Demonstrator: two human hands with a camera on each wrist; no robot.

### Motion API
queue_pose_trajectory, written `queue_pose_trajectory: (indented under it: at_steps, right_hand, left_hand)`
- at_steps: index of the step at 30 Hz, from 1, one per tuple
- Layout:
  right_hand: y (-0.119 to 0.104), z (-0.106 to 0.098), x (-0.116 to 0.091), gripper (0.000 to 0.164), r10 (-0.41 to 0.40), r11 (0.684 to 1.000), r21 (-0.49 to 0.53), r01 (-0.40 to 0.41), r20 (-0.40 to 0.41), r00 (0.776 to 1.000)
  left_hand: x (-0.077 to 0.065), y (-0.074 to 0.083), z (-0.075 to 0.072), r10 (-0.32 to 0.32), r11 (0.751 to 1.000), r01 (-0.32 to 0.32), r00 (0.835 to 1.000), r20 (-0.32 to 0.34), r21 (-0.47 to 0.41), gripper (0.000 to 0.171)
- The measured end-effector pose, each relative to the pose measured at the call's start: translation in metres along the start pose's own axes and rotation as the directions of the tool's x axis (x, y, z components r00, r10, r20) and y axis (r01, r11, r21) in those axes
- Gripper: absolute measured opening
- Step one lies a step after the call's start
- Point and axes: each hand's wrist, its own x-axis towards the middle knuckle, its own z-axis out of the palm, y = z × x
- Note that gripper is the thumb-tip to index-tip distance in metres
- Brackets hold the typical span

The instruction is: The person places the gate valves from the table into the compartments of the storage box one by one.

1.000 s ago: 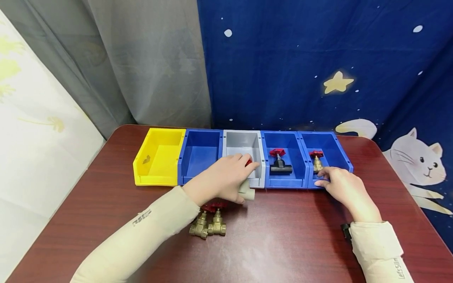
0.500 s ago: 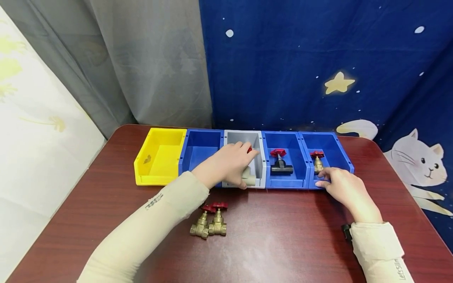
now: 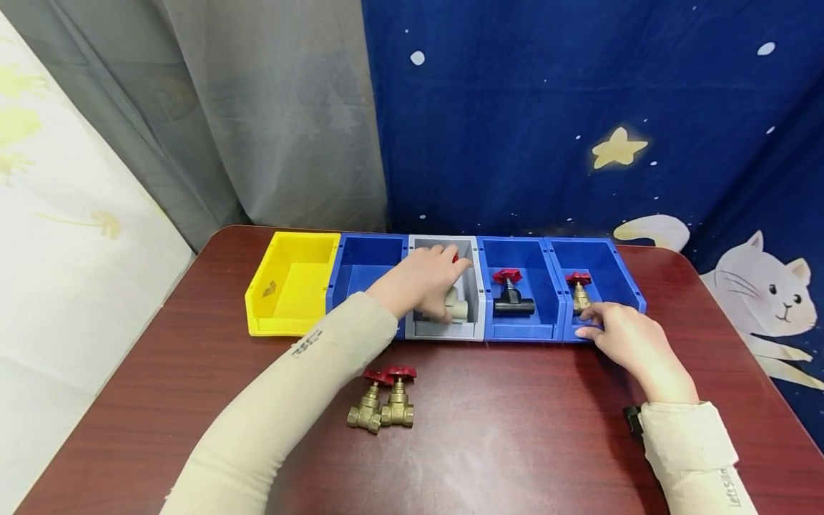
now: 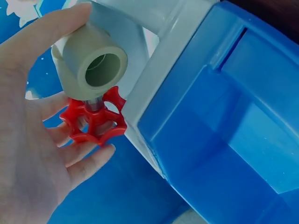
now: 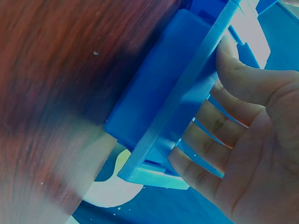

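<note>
In the head view my left hand (image 3: 425,279) is over the grey bin (image 3: 476,332). It holds a beige plastic valve (image 4: 91,63) with a red handwheel (image 4: 96,119); the left wrist view shows the thumb on the body and fingers behind the wheel. My right hand (image 3: 621,336) grips the edge of the rightmost blue bin (image 3: 618,268), thumb at its front and fingers over the rim, tips partly hidden in the right wrist view. Beside those fingers a brass valve (image 3: 581,299) with a red wheel stands in that bin.
A black valve (image 3: 513,306) sits in the neighbouring blue bin (image 3: 524,332). Further left in the row are another blue bin (image 3: 370,250) and a yellow bin (image 3: 290,327). Two brass valves (image 3: 367,411) lie side by side on the brown table (image 3: 515,429).
My left hand has carried the beige valve forward from in front of the grey bin and down into it. The right hand has stayed at the rightmost blue bin.
</note>
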Motion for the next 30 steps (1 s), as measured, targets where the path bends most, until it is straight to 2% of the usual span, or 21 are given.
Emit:
queue_pose_trajectory:
  at_steps: [5,14,22,30]
  right_hand:
    - [0.001,0.0,0.0,0.035,0.01,1.0,0.002,-0.01,0.009,1.0]
    - [0.001,0.001,0.001,0.035,0.013,1.0,0.005,-0.013,0.013,1.0]
    - [0.0,0.002,0.001,0.037,0.017,1.0,0.003,-0.017,0.015,1.0]
    - [0.001,0.002,0.001,0.036,0.01,1.0,0.002,-0.01,0.008,1.0]
  left_hand:
    - [0.011,-0.001,0.002,-0.039,0.999,0.039,0.998,0.039,-0.014,0.094]
    - [0.022,-0.001,0.008,-0.064,0.997,0.068,0.993,0.098,-0.036,0.094]
    - [0.025,-0.001,0.011,-0.076,0.995,0.083,0.988,0.137,-0.047,0.092]
    - [0.024,0.004,0.01,-0.067,0.998,0.067,0.987,0.147,0.005,0.084]
